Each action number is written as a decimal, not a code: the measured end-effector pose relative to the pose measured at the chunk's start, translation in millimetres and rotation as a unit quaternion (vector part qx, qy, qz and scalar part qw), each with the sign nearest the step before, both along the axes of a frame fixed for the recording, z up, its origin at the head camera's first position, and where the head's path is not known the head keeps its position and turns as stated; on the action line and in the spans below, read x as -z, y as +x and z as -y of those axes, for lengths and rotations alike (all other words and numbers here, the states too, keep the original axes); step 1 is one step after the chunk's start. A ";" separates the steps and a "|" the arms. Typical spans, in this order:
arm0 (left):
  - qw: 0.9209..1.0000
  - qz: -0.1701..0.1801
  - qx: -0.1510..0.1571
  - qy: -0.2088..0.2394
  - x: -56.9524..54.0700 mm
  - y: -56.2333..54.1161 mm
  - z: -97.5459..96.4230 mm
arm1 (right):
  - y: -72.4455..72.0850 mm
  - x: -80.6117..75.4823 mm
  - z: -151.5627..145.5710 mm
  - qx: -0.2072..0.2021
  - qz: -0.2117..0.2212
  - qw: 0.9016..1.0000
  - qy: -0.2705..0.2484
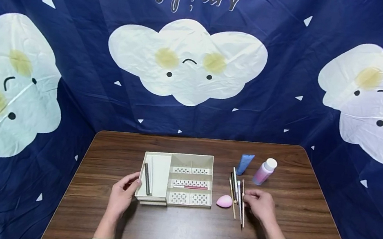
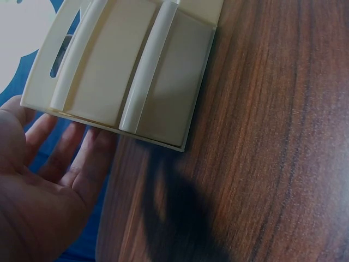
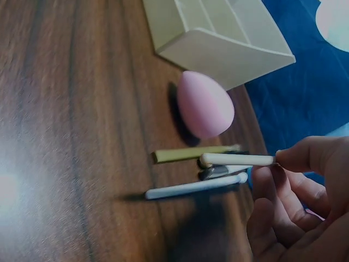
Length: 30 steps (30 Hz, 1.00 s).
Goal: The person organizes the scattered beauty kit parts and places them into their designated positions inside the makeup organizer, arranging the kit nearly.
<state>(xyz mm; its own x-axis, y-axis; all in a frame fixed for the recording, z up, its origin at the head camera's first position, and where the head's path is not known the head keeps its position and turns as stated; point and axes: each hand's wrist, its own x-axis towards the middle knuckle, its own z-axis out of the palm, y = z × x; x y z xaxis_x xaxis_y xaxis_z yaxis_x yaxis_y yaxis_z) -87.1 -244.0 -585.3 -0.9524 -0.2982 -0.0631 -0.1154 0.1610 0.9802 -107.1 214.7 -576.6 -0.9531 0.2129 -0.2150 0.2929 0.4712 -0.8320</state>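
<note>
Head camera: your right hand (image 1: pixel 261 205) pinches 1 brush (image 3: pixel 237 159) near the sponge (image 1: pixel 224 201) while your left hand (image 1: pixel 123 192) grips the box (image 1: pixel 161 177).

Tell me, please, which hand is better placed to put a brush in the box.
Probably the right hand: it pinches a brush, while the left hand holds the box at its left end.

On the dark wood-grained table (image 1: pixel 189 235) I can see a cream compartmented box (image 1: pixel 161 177), a pink egg-shaped sponge (image 1: pixel 224 201) just beside it, a loose bunch of slender brushes (image 1: pixel 235 186) next to that, and farther back a blue tube (image 1: pixel 244 164) standing near a pink bottle (image 1: pixel 262 174) with a white cap (image 1: pixel 271 163).
</note>
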 end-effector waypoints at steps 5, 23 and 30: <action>1.000 0.003 0.001 -0.008 1.9 0.1 0.7 | -3.0 -8.2 5.6 -0.010 -0.010 1.000 -0.020; 1.000 -0.004 -0.002 -0.003 2.5 -0.3 0.1 | -17.7 -40.0 36.8 -0.036 -0.045 0.997 -0.060; 1.000 -0.009 -0.004 -0.004 1.9 -0.2 -0.5 | -24.3 -50.5 55.2 -0.044 -0.058 0.995 -0.070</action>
<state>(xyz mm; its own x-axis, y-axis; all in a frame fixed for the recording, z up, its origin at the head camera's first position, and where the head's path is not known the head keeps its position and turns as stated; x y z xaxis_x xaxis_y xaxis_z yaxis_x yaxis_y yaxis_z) -87.3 -243.5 -587.2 -0.9509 -0.3064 -0.0429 -0.0985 0.1687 0.9807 -131.4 159.5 -526.1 -0.9869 0.1033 -0.1239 0.1536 0.3674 -0.9173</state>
